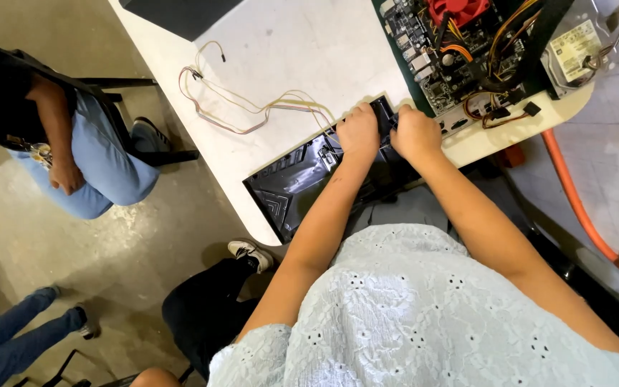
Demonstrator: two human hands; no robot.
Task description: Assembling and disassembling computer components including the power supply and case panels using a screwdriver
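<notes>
Closest to us is our pale eyelet blouse (410,315), and from it both forearms run up to the white table (288,50). Our left hand (358,131) and right hand (415,132) sit side by side, almost touching, both curled closed and pressing on the upper right end of the glossy black panel (291,183). That panel lies under the fingers, its long axis slanting down-left toward the table's rounded edge; each hand is equally near it. Thin coloured wires (252,107) trail left from the panel. Beyond the knuckles lies a green circuit board (460,64), and a silver drive (574,50) just right of it.
</notes>
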